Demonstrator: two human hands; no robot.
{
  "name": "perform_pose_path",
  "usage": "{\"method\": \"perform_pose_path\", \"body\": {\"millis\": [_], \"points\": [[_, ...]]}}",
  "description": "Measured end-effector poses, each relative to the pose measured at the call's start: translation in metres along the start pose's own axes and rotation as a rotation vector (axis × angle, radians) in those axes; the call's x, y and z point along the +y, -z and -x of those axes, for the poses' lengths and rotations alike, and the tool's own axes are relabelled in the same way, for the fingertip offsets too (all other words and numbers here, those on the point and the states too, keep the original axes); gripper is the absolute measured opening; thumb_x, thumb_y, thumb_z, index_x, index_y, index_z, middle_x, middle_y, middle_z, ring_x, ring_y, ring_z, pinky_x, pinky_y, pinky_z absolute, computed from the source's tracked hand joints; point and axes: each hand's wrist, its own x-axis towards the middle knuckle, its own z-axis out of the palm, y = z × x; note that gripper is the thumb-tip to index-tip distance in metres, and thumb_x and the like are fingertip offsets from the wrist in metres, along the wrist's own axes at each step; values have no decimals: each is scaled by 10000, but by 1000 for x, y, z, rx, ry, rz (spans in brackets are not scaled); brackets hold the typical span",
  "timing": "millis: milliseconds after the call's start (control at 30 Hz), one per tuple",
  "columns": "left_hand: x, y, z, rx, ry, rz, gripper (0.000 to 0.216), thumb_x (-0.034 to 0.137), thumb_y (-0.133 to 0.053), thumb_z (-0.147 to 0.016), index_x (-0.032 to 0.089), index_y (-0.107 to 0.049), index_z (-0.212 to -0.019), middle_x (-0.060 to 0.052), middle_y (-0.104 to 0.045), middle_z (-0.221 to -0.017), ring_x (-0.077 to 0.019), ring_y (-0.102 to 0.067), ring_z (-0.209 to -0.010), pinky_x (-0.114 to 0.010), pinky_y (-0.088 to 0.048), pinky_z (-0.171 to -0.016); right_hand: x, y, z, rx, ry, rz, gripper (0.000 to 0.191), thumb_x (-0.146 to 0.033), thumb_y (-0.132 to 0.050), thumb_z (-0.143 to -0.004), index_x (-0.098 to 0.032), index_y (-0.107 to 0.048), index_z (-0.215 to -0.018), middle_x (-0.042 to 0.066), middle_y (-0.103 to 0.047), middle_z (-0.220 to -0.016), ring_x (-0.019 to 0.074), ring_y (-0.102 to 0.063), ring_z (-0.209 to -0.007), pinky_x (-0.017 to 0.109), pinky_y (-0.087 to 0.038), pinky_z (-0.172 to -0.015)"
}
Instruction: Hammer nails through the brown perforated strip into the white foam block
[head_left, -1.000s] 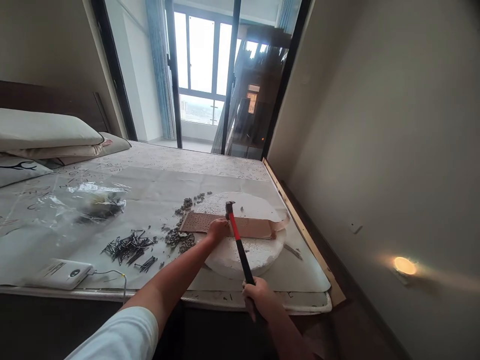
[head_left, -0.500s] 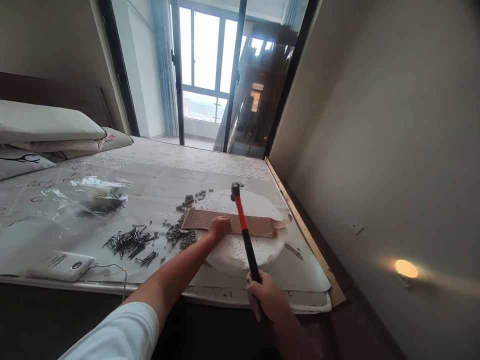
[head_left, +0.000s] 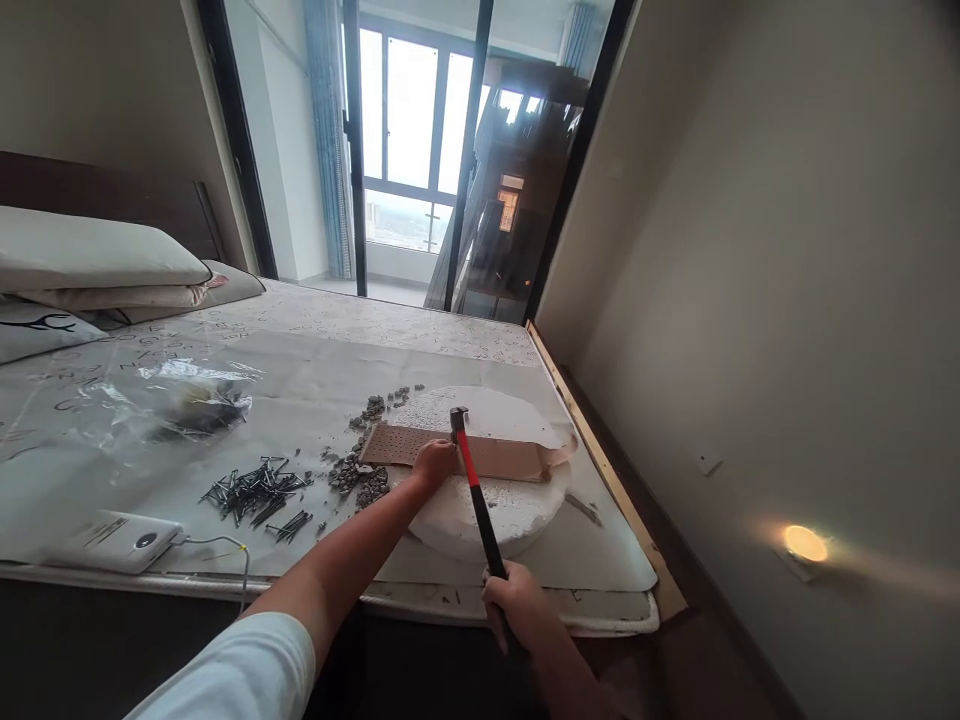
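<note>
Hammer (head_left: 478, 502): over the brown strip (head_left: 510, 460); long axis runs from its head, between eleven and twelve o'clock, to its grip, between five and six.
Right hand (head_left: 516, 595): fingers wrapped round the black grip, forearm trailing off toward five o'clock.
Left hand (head_left: 436, 463): rests on the strip beside the hammer head, fingers curled together; cannot tell what, if anything, they pinch. Arm reaches in from between seven and eight o'clock.
Strip: lies across the white disc (head_left: 517, 410), lengthwise nine to three o'clock, dotted end toward nine.
Nails (head_left: 255, 490): heaped between eight and nine o'clock from the disc.
</note>
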Motion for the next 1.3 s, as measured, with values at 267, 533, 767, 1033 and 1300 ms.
{"method": "perform_pose_path", "body": {"millis": [267,533,767,1033,1300], "points": [[2,3,1,-6,17,-108,301,213,-429,-828,151,-671,-661,-81,-654,-733,-167,-580,-712,-266,-421,-663,6,-2,-3,43,39,-6,52,-236,-431,-620,-216,-384,-628,-104,-364,-312,76,-330,-253,191,-194,-306],[3,7,0,-2,56,5,224,244,-511,-791,146,-704,-734,-97,-679,-813,-190,-598,-786,-279,-423,-690,9,1,-2,67,53,1,61,-243,-442,-625,-214,-401,-659,-110,-361,-317,77,-327,-247,195,-209,-302],[-5,20,1,129,107,266,131,175,-497,-681,154,-621,-721,-28,-606,-679,-140,-520,-627,-242,-371,-569,19,0,-13,57,-20,-59,99,-271,-442,-572,-229,-352,-574,-101,-325,-282,71,-280,-213,207,-172,-273],[-13,53,2,231,122,482,147,217,-448,-676,163,-584,-687,-7,-596,-652,-133,-510,-614,-236,-368,-559,24,-1,-15,48,51,-64,120,-295,-457,-579,-229,-356,-587,-99,-332,-278,74,-288,-212,202,-161,-259],[-80,103,40,464,439,401,223,204,-490,-707,146,-629,-871,-103,-646,-965,-233,-577,-920,-289,-436,-742,36,-3,-20,5,30,-209,163,-328,-484,-578,-230,-354,-568,-112,-309,-297,65,-283,-211,205,-180,-265]]}}
